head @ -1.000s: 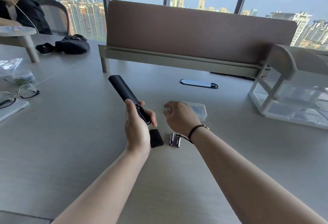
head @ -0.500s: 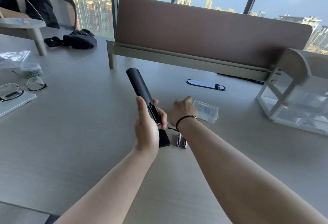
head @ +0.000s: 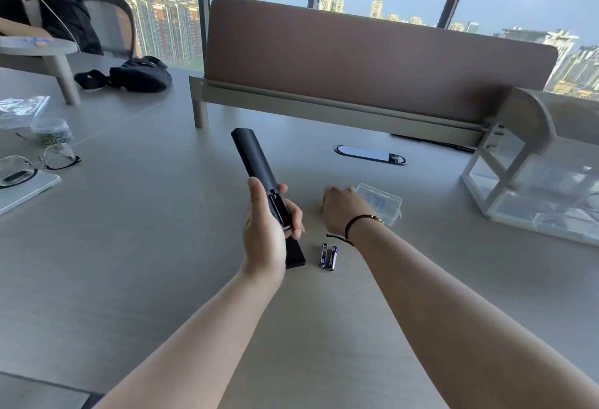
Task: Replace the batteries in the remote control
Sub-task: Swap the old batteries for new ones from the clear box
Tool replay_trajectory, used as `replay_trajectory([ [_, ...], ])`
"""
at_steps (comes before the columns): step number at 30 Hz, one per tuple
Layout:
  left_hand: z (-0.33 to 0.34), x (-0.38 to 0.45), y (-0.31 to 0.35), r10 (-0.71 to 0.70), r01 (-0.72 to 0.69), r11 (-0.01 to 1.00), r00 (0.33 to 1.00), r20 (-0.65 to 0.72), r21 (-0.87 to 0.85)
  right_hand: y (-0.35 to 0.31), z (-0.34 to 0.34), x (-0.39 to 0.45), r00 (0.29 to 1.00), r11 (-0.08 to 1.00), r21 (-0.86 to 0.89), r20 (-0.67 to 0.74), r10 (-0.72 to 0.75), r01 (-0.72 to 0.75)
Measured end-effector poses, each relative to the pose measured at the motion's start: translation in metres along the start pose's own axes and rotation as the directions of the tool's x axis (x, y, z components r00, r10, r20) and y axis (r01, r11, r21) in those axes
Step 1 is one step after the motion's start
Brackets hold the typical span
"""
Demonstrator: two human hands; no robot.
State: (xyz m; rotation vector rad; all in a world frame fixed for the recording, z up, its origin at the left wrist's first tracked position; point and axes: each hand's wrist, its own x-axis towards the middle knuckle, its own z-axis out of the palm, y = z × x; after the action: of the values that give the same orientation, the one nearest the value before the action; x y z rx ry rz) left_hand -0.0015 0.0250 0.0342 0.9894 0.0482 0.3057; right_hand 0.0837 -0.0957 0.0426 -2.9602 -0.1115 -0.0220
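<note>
Left hand grips remote, compartment open. Right hand at clear box, fingers hidden, grip unclear. Risk: mixing in the two batteries lying on worktop.

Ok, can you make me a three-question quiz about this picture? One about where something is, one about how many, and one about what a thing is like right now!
1. Where do the loose batteries lie?
A. On the table, right of the black cover
B. Inside the clear box
C. On the glasses

2. How many loose batteries lie on the table?
A. One
B. Two
C. Four

3. What is the remote's battery slot like?
A. Closed by its cover
B. Open, cover off
C. Taped shut

Answers:
1 A: they rest side by side beside the black cover, near the right wrist.
2 B: two purple-banded cells show.
3 B: the left hand holds the remote with its slot bare, and the cover lies on the table. The right hand reaches at the clear box.
</note>
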Motion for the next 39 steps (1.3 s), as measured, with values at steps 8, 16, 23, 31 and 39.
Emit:
replay_trajectory([
  [8, 0.004, -0.007, -0.003, -0.081, 0.076, 0.996, 0.978, 0.190, 0.036, 0.062, -0.002, -0.050, 0.998, 0.960, 0.275, -0.048, -0.045, 0.056],
  [16, 0.011, -0.021, -0.005, -0.203, 0.183, 0.979, 0.897, 0.392, 0.089, 0.098, 0.007, -0.085, 0.971, 0.908, 0.394, -0.232, -0.053, 0.143],
  [23, 0.019, -0.011, -0.007, -0.268, 0.235, 0.963, 0.862, 0.431, 0.129, 0.092, 0.008, -0.081, 0.978, 0.849, 0.519, -0.206, 0.007, 0.103],
  [31, 0.038, 0.003, -0.013, -0.301, 0.221, 0.947, 0.868, 0.395, 0.235, 0.087, 0.005, -0.079, 0.943, 0.811, 0.562, -0.330, 0.041, 0.162],
  [39, 0.034, -0.001, -0.011, -0.255, 0.160, 0.936, 0.922, 0.291, 0.314, 0.077, -0.016, -0.086, 0.991, -0.034, 0.997, -0.071, 0.115, 0.075],
])
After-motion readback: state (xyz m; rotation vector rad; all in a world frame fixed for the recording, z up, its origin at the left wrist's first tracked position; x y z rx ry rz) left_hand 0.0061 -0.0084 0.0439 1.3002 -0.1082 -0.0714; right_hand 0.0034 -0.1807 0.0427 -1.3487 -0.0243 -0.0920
